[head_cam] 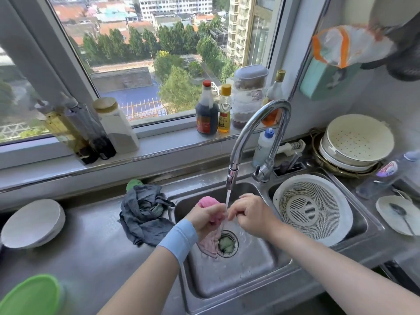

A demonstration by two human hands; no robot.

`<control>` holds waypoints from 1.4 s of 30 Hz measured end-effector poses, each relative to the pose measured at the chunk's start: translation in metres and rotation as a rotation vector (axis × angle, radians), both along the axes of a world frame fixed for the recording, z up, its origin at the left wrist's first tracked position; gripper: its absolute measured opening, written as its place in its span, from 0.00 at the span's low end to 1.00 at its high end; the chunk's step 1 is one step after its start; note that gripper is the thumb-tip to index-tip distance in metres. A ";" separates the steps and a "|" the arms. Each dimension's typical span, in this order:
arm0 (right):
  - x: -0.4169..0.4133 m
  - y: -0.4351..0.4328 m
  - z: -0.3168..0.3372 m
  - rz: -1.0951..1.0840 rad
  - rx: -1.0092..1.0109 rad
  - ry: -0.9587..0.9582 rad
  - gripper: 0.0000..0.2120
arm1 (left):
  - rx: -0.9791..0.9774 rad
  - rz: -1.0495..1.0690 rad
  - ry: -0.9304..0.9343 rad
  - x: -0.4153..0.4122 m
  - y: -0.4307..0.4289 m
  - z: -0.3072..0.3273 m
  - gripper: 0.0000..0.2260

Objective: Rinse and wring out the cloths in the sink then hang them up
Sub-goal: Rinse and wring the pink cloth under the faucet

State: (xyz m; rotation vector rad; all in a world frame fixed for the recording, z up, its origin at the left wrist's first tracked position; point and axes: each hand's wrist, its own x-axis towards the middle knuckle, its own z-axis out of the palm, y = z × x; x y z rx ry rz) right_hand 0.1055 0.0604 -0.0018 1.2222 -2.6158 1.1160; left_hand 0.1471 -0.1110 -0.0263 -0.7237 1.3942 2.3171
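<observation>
A pink cloth (208, 203) is held over the steel sink (238, 283) under water running from the curved tap (261, 123). My left hand (204, 220), with a blue wristband, grips the cloth's bunched top; the cloth's lower end hangs down to the drain (228, 244). My right hand (251, 214) has its fingers curled at the cloth's right edge, beside the water stream. A crumpled dark grey cloth (145, 212) lies on the counter left of the sink, with a green cloth (134, 184) showing behind it.
A white colander (313, 208) fills the right basin. Stacked strainers (356, 139) and a plate with a spoon (395, 214) stand at right. A white bowl (34, 223) and a green lid (31, 296) sit on the left counter. Bottles and jars line the windowsill (177, 142).
</observation>
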 end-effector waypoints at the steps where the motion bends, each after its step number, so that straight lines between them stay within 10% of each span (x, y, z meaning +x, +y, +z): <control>1: -0.006 0.003 0.009 0.017 0.015 0.084 0.16 | -0.048 -0.069 0.025 -0.001 -0.004 0.008 0.07; 7: -0.024 -0.001 0.036 0.382 0.438 0.605 0.43 | -0.073 -0.597 0.238 -0.001 -0.015 0.066 0.18; 14: -0.027 -0.028 0.087 0.342 0.340 0.947 0.29 | -0.001 -0.750 0.094 -0.004 -0.024 0.111 0.04; 20: -0.025 -0.033 0.125 0.305 0.424 0.950 0.14 | 0.023 -0.847 0.090 -0.007 -0.018 0.135 0.16; 25: -0.023 -0.038 0.134 0.233 0.857 0.782 0.08 | -0.307 -0.819 0.096 -0.013 -0.012 0.141 0.09; 36: -0.017 -0.051 0.120 0.102 1.102 0.526 0.09 | -1.224 -0.708 0.249 -0.019 0.009 0.115 0.03; 42: -0.012 -0.053 0.102 0.093 1.108 0.422 0.13 | -1.382 -0.720 0.298 -0.019 0.006 0.102 0.18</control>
